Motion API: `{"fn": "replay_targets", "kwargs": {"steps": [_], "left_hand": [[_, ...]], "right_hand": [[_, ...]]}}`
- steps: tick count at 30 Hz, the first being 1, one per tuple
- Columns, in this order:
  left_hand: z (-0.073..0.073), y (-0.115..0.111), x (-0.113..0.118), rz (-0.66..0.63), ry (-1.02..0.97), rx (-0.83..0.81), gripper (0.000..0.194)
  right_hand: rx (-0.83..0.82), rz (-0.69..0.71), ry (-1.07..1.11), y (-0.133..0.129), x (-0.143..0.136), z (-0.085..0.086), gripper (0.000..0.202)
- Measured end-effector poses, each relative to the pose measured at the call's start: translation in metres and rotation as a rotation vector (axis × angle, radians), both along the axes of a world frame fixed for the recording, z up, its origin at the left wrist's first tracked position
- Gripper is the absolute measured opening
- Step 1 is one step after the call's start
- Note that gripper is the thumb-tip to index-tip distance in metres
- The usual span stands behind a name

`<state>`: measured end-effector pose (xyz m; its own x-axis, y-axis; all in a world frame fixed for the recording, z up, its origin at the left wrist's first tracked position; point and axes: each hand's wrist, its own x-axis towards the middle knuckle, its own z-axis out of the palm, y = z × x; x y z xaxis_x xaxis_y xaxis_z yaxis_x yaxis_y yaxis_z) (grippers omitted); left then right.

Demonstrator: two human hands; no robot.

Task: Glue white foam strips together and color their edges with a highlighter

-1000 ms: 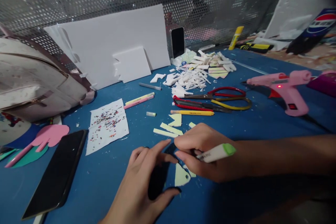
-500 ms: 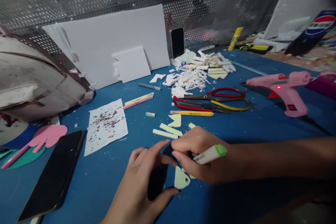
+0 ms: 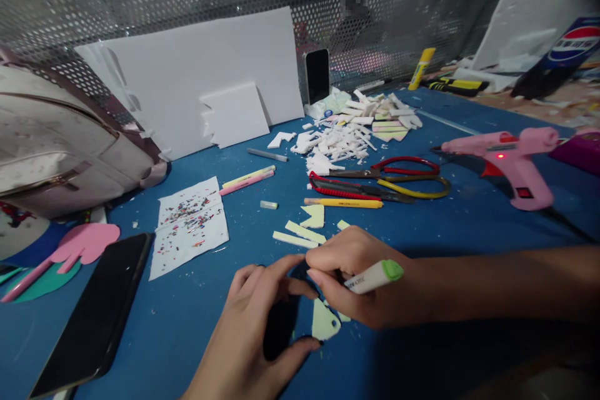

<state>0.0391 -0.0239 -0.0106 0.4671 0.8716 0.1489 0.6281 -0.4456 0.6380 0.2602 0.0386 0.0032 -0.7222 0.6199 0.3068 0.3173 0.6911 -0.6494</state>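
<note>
My right hand [image 3: 359,275] is closed around a white marker with a green end [image 3: 375,277]; its tip is hidden behind the fingers. A pale green piece with a small hole [image 3: 324,320] lies on the blue table, just below that hand. My left hand [image 3: 262,319] curves round the piece's left side, thumb at its lower edge and fingertips near its top, pinching it between them. Part of another green piece shows beside it. Beyond the hands lie green strips [image 3: 295,239] and a notched green piece [image 3: 313,215].
Behind are an orange pen [image 3: 344,203], a red cutter [image 3: 356,189], scissors [image 3: 407,165] and white scraps [image 3: 340,140]. A pink glue gun [image 3: 520,162] lies right. At left are a phone [image 3: 94,312], a speckled paper [image 3: 190,225] and a bag [image 3: 60,144].
The holed green piece sits very slightly lower, and the left fingertips have shifted a little. The right hand still grips the marker in nearly the same place.
</note>
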Motion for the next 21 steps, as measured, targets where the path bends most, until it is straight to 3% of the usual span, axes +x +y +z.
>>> {"fn": "replay_targets", "kwargs": {"steps": [21], "left_hand": [[-0.0008, 0.0004, 0.0003, -0.004, 0.001, 0.024, 0.087]], "right_hand": [[-0.019, -0.007, -0.005, -0.0018, -0.0015, 0.0002, 0.027]]}}
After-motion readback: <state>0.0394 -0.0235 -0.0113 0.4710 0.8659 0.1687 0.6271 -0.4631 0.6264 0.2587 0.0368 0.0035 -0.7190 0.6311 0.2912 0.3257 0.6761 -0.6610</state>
